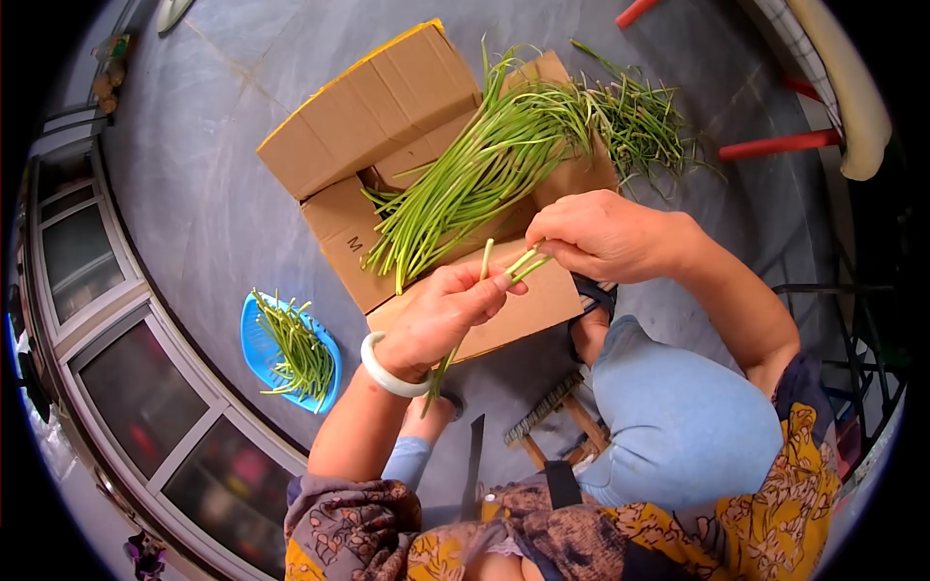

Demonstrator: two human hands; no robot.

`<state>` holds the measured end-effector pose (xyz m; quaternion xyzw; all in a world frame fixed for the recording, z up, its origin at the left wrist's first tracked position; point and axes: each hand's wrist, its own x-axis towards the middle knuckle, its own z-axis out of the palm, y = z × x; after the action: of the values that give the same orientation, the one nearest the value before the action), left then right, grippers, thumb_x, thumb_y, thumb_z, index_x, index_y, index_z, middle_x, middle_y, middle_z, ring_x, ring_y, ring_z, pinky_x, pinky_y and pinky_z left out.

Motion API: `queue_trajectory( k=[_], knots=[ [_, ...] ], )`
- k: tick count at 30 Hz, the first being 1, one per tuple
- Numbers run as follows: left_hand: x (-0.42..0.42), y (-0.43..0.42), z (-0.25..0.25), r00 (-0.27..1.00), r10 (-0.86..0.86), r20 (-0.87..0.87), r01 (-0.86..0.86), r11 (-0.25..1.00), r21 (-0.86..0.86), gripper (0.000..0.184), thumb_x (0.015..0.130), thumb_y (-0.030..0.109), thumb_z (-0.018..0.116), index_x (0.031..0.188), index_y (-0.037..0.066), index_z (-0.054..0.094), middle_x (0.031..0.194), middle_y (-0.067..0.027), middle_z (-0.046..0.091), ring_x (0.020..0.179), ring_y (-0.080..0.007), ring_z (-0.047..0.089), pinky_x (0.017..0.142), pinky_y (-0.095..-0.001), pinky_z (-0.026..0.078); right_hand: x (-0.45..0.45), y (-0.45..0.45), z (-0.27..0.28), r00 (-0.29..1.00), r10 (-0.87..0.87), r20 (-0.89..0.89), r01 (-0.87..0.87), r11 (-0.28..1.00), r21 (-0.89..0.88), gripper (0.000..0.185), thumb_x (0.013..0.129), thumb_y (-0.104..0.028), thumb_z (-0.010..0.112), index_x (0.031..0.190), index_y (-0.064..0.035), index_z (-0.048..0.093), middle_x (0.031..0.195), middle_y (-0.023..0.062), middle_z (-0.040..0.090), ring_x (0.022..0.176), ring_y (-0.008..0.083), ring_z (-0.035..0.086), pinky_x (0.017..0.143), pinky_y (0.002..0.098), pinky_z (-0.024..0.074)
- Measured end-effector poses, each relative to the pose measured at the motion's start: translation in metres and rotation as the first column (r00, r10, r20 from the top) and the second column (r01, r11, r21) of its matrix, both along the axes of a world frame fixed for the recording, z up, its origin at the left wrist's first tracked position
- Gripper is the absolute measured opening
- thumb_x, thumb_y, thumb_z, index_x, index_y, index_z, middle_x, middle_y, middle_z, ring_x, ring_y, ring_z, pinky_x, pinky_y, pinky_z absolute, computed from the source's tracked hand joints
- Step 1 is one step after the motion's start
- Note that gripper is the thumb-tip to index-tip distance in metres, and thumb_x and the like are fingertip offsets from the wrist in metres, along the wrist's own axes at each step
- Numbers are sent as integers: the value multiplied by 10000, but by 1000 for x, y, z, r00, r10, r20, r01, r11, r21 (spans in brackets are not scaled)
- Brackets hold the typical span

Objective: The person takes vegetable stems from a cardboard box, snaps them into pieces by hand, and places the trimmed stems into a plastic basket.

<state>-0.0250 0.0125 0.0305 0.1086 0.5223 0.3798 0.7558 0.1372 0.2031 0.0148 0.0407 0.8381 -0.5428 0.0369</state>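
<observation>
My left hand [463,302] is closed around a few green stems [524,264]; their lower ends hang below the palm beside the white bangle [391,366]. The fingertips of my right hand [591,232] pinch the upper ends of these stems. Just beyond both hands, a large bundle of long green stalks [475,179] lies across an opened cardboard box [363,107]. On the floor at the left, a blue basket [334,382] holds cut green pieces [295,351].
A pile of green scraps [644,121] lies on the grey floor right of the box. Red legs [780,145] of furniture stand at the upper right. Glass-panelled doors [145,387] line the left side. A small wooden stool [579,426] is near my feet.
</observation>
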Motion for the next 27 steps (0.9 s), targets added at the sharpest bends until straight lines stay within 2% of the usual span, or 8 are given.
queue_trajectory(
  k=[3,10,13,19,21,23,25,27],
  knots=[
    [4,-4,-1,996,-72,-42,72,997,-7,283,1020,254,518,1057,3,643,707,73,422,655,-37,360,593,-193,322,1,-3,-4,988,70,135,-77,995,55,100,867,-115,577,829,-24,570,735,159,613,715,362,620,639,449,492],
    [39,-4,-7,998,7,-64,-6,1000,12,298,1049,268,456,1089,9,596,679,53,397,553,-47,355,493,-209,302,4,-22,-25,992,-125,-2,122,959,254,147,827,-138,605,750,-35,533,709,146,609,667,357,616,587,451,484],
    [42,1,-5,985,170,21,-169,985,-44,302,1053,267,443,1103,0,576,672,58,375,515,-45,334,464,-207,277,2,-23,-20,963,-247,-104,267,912,311,129,820,-127,611,766,-35,537,724,143,611,665,351,616,581,442,484],
    [37,6,3,976,212,59,-213,977,17,275,1050,243,452,1111,2,570,668,62,368,507,-35,307,458,-196,250,2,-17,-5,851,-508,-131,523,840,145,54,828,-69,592,818,-24,563,726,156,603,636,312,611,575,410,482],
    [34,4,3,971,231,59,-233,972,28,271,1049,239,453,1110,2,570,668,63,368,510,-34,304,462,-195,247,8,4,7,780,-624,33,620,780,84,20,860,-31,552,846,-20,563,684,100,566,581,162,537,551,330,453],
    [26,-4,2,964,265,35,-265,964,15,267,1049,235,452,1107,2,569,666,63,368,513,-35,301,465,-196,243,16,23,16,727,-681,-92,687,714,135,36,889,-16,542,884,-20,577,688,64,542,594,94,480,550,280,430],
    [14,-8,-1,948,318,11,-317,948,-29,268,1045,240,463,1113,-2,558,663,62,353,513,-39,286,464,-202,225,23,43,13,681,-723,-114,732,667,139,77,909,-40,573,966,-12,618,691,64,567,597,96,475,557,267,431],
    [-3,-16,-13,938,347,10,-347,938,-4,272,1041,251,474,1105,1,559,671,65,349,515,-37,283,460,-201,217,32,64,-2,691,-720,-69,703,645,300,220,908,-88,614,1116,-17,617,852,109,652,717,172,592,673,313,489]
  ],
)
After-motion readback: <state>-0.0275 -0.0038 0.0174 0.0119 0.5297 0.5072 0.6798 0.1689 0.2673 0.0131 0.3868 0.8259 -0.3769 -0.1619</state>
